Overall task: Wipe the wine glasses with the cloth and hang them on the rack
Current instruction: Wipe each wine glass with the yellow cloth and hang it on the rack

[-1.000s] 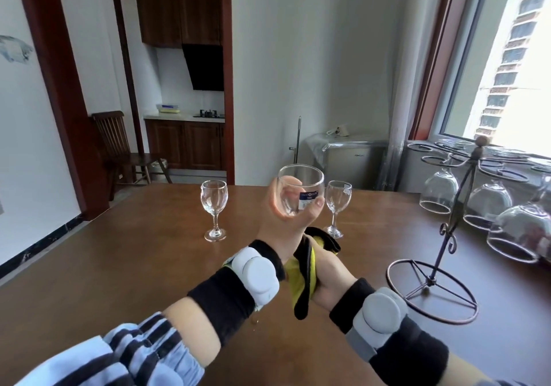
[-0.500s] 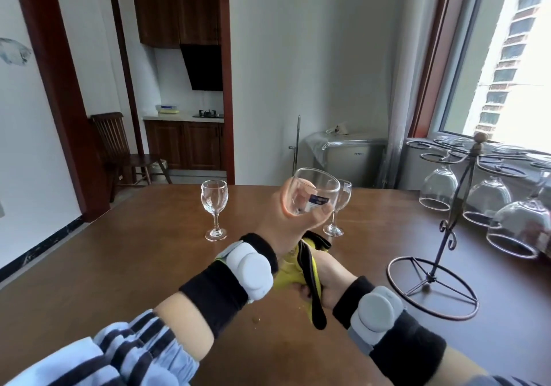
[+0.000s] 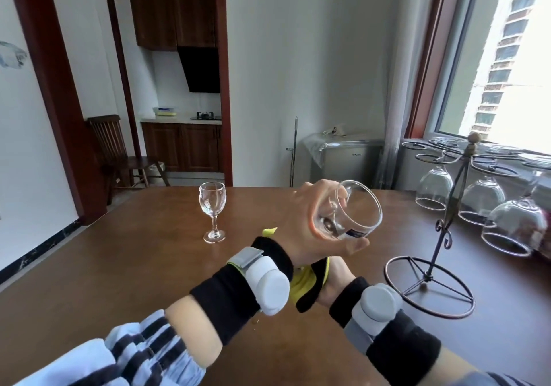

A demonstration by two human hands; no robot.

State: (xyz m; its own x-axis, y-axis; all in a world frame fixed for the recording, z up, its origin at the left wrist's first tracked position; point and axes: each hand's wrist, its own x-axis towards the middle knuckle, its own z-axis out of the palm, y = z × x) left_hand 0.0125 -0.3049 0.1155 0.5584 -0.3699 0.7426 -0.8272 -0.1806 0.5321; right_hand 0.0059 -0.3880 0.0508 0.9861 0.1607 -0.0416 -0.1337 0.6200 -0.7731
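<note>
L hand (image 3: 316,230) wrapped round bowl of clear wine glass (image 3: 348,211), tilted w/ round rim facing right toward wire metal rack (image 3: 447,215) (3 glasses hang bowl-down). R hand (image 3: 335,278) below it, closed on yellow/black cloth (image 3: 307,284). Second stemmed glass (image 3: 212,209) upright on smooth brown wood table (image 3: 119,266).

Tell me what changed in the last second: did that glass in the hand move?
Yes. The left hand tipped the clear wine glass from upright until its mouth faces right, toward the dark metal hanging rack, and carried it that way. A second standing glass is now hidden behind it. The right hand kept its grip on the yellow and black cloth. The standing glass and three hung glasses stayed put.
</note>
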